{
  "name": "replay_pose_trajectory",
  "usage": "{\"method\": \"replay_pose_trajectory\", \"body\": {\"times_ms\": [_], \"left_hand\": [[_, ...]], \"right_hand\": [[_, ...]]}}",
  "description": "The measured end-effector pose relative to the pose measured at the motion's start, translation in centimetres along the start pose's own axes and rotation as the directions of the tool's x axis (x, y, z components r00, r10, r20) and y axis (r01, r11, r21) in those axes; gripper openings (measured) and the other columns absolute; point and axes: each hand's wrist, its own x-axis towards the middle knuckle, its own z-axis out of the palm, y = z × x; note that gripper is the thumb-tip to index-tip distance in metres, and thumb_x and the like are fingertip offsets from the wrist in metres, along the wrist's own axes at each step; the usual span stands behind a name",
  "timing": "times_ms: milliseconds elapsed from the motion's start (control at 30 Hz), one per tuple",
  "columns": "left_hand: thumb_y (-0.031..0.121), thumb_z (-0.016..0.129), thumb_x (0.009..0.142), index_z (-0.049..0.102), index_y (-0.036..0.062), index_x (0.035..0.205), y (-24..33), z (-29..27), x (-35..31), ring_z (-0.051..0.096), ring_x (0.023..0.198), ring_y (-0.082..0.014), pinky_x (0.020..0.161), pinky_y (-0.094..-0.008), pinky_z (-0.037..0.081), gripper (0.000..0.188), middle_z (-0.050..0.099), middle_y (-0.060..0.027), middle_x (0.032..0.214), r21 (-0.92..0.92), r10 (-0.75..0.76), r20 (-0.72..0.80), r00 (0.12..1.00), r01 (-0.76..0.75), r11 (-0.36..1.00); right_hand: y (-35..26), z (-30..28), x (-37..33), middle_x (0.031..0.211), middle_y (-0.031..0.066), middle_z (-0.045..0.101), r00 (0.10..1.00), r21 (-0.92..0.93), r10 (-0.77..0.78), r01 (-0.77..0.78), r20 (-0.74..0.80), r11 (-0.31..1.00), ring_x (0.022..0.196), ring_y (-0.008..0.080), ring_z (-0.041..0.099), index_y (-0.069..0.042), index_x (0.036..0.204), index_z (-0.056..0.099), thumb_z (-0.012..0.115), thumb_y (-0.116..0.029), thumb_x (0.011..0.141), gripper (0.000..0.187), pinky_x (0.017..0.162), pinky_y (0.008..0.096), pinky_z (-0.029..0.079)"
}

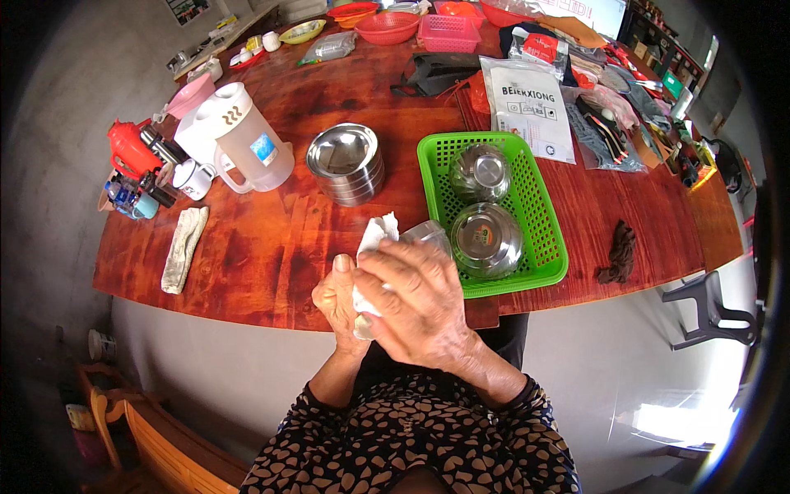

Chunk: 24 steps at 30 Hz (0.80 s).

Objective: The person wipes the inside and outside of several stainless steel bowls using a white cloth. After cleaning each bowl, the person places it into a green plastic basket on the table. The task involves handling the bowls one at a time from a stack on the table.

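A crumpled white cloth or paper towel (379,230) is bunched between my two hands at the table's front edge. My left hand (336,303) is closed on its left side, thumb pointing up, most fingers hidden. My right hand (420,298) curls over the white piece from the right, its fingers bent and pressed on it. Just beyond the right knuckles shows a clear, see-through vessel (429,235); whether a hand holds it I cannot tell. To the right, a green basket (550,251) holds a near clear bowl (487,240) and a far one (480,173), both apparently upside down.
A stack of steel bowls (347,165) stands beyond my hands. Left of it are a plastic pitcher (255,152), an enamel mug (193,179) and a folded cloth (184,249). A brown cloth (617,252) lies right; plastic baskets (448,33) and bagged goods (527,107) sit farther back.
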Motion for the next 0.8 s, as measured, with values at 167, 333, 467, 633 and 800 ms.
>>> {"method": "replay_pose_trajectory", "body": {"times_ms": [167,333,467,633,800], "left_hand": [[0.039,0.045,0.094,0.053,0.0037,0.068,-0.2,-1.2,0.2,0.051,0.059,-0.0084,0.055,-0.0243,0.044,0.045,0.057,-0.0013,0.068,-0.087,-0.101,-0.032,0.994,0.098,0.991],[0.037,0.048,0.093,0.06,-0.0022,0.074,0.8,0.6,0.7,0.054,0.06,-0.01,0.055,-0.0233,0.045,0.045,0.062,-0.007,0.073,-0.234,-0.263,-0.175,0.949,0.219,0.947],[0.037,0.047,0.094,0.059,-0.0005,0.071,0.0,-0.3,0.6,0.052,0.057,-0.0089,0.054,-0.0228,0.044,0.046,0.059,-0.0047,0.067,-0.193,-0.156,-0.11,0.982,0.133,0.972],[0.032,0.048,0.095,0.042,0.0068,0.054,-0.1,0.0,0.3,0.035,0.05,-0.0039,0.045,-0.0226,0.028,0.048,0.044,0.0035,0.054,-0.094,-0.046,-0.166,0.985,0.03,0.995],[0.023,0.047,0.096,0.034,0.0074,0.051,0.5,0.3,-0.2,0.027,0.048,-0.0045,0.043,-0.0269,0.02,0.049,0.035,0.006,0.05,0.057,0.013,-0.098,0.995,-0.008,0.998]], "right_hand": [[3.2,-1.1,-0.2,0.115,0.0124,0.053,0.95,0.432,0.307,-0.252,-0.06,0.866,0.108,0.0254,0.051,0.0,0.11,0.056,0.054,-0.019,0.082,0.034,0.092,0.0389,0.04],[5.6,-0.3,-2.2,0.112,0.0097,0.059,0.671,0.872,0.711,-0.457,0.208,0.177,0.101,0.0172,0.055,0.002,0.123,0.048,0.046,-0.026,0.092,0.042,0.089,0.0293,0.042],[4.2,-1.5,-1.4,0.113,0.0153,0.057,0.769,0.549,0.638,-0.551,0.041,0.628,0.102,0.0229,0.056,-0.001,0.12,0.05,0.046,-0.029,0.092,0.04,0.088,0.0324,0.044],[2.8,-0.3,-1.2,0.125,0.0201,0.045,0.962,0.319,0.248,-0.2,-0.117,0.926,0.115,0.036,0.046,-0.001,0.12,0.049,0.056,-0.018,0.08,0.045,0.097,0.0432,0.039],[-0.4,-0.3,-1.6,0.129,0.0128,0.046,0.995,0.006,0.062,-0.063,0.081,0.998,0.122,0.0276,0.042,-0.004,0.12,0.053,0.058,-0.012,0.073,0.048,0.104,0.047,0.027]]}}
